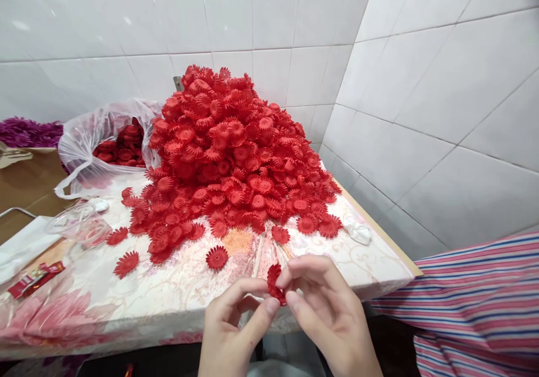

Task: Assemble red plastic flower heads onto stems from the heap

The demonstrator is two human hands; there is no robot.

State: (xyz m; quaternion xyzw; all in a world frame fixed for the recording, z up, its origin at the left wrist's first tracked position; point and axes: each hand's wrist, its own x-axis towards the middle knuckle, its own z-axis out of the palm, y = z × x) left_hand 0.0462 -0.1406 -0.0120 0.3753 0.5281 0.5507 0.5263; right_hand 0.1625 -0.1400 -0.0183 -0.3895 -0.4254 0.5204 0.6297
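Between my two hands, just above the table's front edge, is a red artificial flower piece [274,285] with a toothed rim, turned on its side. My left hand [241,321] pinches it from the left with thumb and forefinger. From the right, the thumb and forefinger of my right hand [326,304] close on it too, partly hiding it. Beyond my hands, thin pale sticks [260,253] lie on the table, their far ends under a large pile of similar red flower pieces [236,158]. A single red flower piece [217,258] lies apart, in front of the pile.
A white plastic bag [76,136] holding darker red pieces stands left of the pile. Purple flowers [31,132] and a cardboard box [29,186] are farther left. A red wrapper [37,279] lies on the floral tablecloth [168,304]. Striped cloth [484,287] hangs at right.
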